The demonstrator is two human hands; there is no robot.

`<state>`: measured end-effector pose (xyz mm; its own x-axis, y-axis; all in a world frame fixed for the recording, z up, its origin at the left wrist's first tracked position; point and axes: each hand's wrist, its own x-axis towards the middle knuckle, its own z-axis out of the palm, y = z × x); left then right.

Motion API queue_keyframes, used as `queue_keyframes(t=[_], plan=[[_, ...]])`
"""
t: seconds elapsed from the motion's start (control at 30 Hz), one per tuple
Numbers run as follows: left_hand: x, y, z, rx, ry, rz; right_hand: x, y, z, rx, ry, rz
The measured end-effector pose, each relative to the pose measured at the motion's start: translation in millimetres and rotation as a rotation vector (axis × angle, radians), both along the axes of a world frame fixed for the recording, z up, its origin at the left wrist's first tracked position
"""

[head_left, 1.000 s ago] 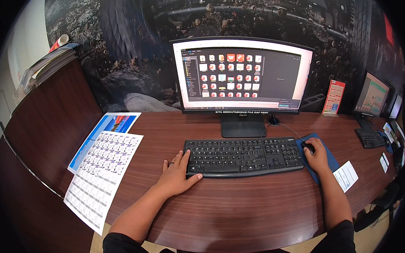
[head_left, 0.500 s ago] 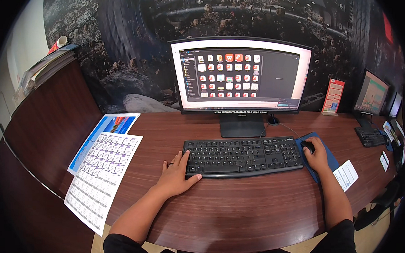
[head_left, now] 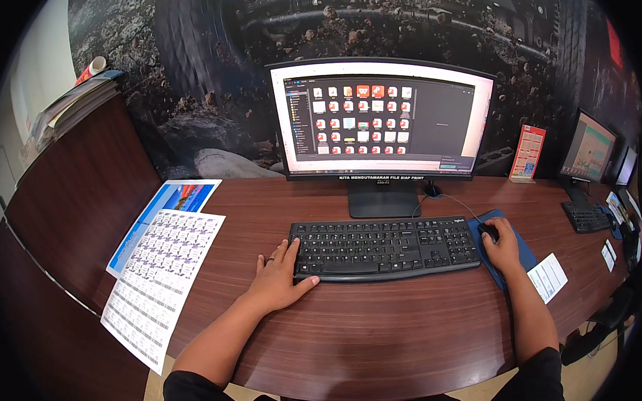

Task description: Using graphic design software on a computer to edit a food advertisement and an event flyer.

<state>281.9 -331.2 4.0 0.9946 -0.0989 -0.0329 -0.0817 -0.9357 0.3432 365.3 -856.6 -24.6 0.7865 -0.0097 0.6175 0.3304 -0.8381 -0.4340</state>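
My left hand point(head_left: 278, 276) rests at the left end of a black keyboard point(head_left: 384, 246), fingers spread and thumb lying along its near edge. Under my right hand point(head_left: 501, 246) is a black computer mouse point(head_left: 488, 232), partly covered by the curled fingers. The mouse sits on a dark blue mouse pad point(head_left: 521, 253). Behind the keyboard stands a monitor point(head_left: 447, 134) showing a dark file window with rows of icons, many of them red and white.
Printed sheets point(head_left: 163, 286) overlap on the brown desk point(head_left: 384, 327) at the left. A small white card point(head_left: 548, 278) lies beside my right forearm. Farther right are a red desk calendar point(head_left: 527, 154), a second monitor point(head_left: 589, 146) and another keyboard point(head_left: 585, 216). Papers are stacked point(head_left: 73, 111) on the left partition.
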Motion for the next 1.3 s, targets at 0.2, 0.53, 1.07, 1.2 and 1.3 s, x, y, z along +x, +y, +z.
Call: queue_keyframes(t=[0.2, 0.53, 1.07, 1.2, 1.3], plan=[[0, -1, 1, -0.002, -0.002, -0.004, 5, -8, -8, -0.032, 0.002, -0.010], [0, 1, -1, -0.001, -0.015, -0.007, 1, -1, -1, 0.032, -0.006, -0.021], [0, -2, -2, -0.010, -0.017, 0.006, 0, 1, 0, 0.003, 0.053, -0.140], [1, -1, -5, -0.046, -0.027, 0.027, 1, -1, -1, 0.004, 0.058, -0.131], [1, -1, -4, -0.037, -0.027, 0.022, 2, -3, -1, -0.018, 0.077, -0.121]])
